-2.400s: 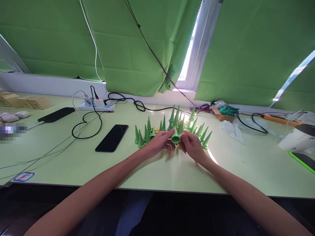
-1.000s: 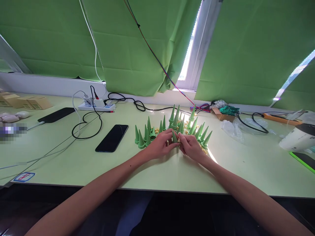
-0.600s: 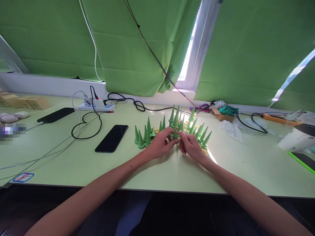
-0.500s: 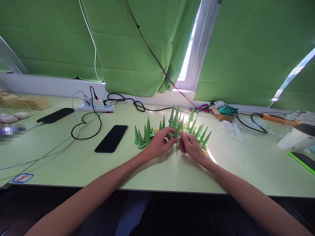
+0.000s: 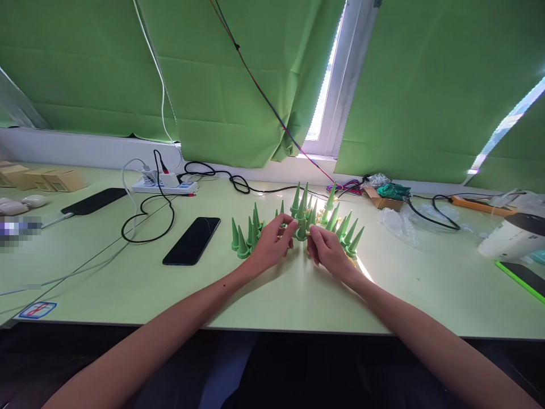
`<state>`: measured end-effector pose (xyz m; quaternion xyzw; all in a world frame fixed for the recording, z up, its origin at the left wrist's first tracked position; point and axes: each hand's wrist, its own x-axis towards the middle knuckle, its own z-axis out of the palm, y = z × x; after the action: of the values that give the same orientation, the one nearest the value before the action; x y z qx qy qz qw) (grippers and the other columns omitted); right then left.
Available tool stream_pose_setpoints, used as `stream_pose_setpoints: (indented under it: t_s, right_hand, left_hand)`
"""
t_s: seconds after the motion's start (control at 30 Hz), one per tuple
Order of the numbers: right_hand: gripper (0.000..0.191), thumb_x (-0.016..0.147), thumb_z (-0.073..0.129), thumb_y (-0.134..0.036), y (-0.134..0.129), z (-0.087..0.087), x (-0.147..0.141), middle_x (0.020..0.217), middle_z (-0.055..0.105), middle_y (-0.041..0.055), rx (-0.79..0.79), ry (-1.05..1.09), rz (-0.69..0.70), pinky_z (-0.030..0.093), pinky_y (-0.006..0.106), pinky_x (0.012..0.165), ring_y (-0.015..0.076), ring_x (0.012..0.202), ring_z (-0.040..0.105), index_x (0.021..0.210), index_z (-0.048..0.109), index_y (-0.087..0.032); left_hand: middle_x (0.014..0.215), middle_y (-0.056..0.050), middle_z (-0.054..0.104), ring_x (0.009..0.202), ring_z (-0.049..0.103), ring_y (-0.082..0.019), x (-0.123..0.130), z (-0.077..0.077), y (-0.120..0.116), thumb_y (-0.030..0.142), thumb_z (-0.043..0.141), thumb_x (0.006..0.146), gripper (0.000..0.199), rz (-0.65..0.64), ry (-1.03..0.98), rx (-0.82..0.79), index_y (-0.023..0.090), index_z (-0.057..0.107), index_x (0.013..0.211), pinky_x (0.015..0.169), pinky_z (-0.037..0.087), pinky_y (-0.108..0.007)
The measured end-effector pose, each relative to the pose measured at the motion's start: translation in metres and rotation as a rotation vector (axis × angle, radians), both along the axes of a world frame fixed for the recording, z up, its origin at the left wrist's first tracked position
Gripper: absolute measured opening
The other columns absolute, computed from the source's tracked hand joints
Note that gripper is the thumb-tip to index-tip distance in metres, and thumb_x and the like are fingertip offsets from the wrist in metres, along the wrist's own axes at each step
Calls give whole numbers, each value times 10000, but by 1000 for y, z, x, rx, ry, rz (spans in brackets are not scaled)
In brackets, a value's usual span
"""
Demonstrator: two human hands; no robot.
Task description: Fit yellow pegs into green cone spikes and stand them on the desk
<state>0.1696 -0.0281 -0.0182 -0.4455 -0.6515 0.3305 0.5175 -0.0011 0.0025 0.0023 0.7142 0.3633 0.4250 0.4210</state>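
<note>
Several green pointed cones with ribbed bases stand upright on the table, in a left cluster (image 5: pixel 242 244) and a right cluster (image 5: pixel 351 234). One green cone (image 5: pixel 302 230) stands between my two hands. My left hand (image 5: pixel 275 241) is closed in a pinch to its left; whatever sits at its fingertips is too small to make out. On the other side, my right hand (image 5: pixel 327 249) is closed too, thumb against the curled fingers, with a tiny pale bit at the tips that I cannot name. Small yellowish pieces (image 5: pixel 318 215) lie among the cones, partly hidden by them.
A black phone (image 5: pixel 192 241) lies left of the cones, near a power strip (image 5: pixel 166 185) and looped cables. Behind right are a small cardboard box (image 5: pixel 385 200) and clear plastic wrap (image 5: pixel 399 225). A white cup (image 5: pixel 513 238) lies at the far right.
My left hand has drawn back leftward from my right hand, uncovering the cone between them. My right hand stays pinched in nearly the same place. The view has shifted slightly.
</note>
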Motion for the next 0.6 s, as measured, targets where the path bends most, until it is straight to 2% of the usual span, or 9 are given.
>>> stream_pose_setpoints:
  t_s: [0.13,0.2,0.3,0.37,0.47,0.53,0.6]
  right_hand:
    - [487,1001,384,-553,0,0,0,504,461,-53,14,9,8,331,228,404,74,382,410,675,463,-201]
    - [483,998,390,-555,0,-1,1,503,452,-56,17,17,10,326,227,393,73,375,404,676,461,-202]
    - [492,993,391,-567,1,-2,1,483,437,-60,-4,53,9,323,223,380,74,364,398,666,450,-205]
    - [503,990,390,-573,1,-2,1,460,428,-60,-26,81,12,321,222,373,77,357,393,652,448,-205]
    - [515,984,402,-578,1,-2,-1,440,433,-55,-54,110,23,312,222,362,79,346,389,638,463,-201]
    - [519,977,417,-579,1,-3,-2,438,440,-52,-66,118,39,309,222,358,80,343,394,630,473,-199]
    - [519,975,426,-574,1,-3,-3,433,437,-51,-74,113,61,307,224,356,80,337,393,621,474,-198]
  left_hand:
    - [561,39,471,459,486,-80,-1,-2,2,599,424,945,466,21,14,26,181,477,747,431,379,-199]
    - [585,36,467,476,487,-76,-1,-2,2,587,437,944,467,10,17,39,174,484,731,441,378,-197]
    - [699,24,534,528,513,-72,0,0,0,537,494,937,365,0,12,65,181,547,878,467,407,-187]
    - [843,-8,589,578,539,-72,0,0,-1,502,516,934,329,-10,27,112,187,590,993,488,435,-185]
    - [1016,-49,596,633,571,-73,1,-1,-1,474,544,923,321,-43,49,172,187,641,1031,505,466,-185]
    - [985,-52,608,621,577,-76,0,-3,0,465,559,917,317,-78,43,150,176,645,1014,497,471,-185]
    - [836,-29,618,569,564,-82,0,-5,2,469,571,911,324,-102,30,88,164,631,1005,471,459,-186]
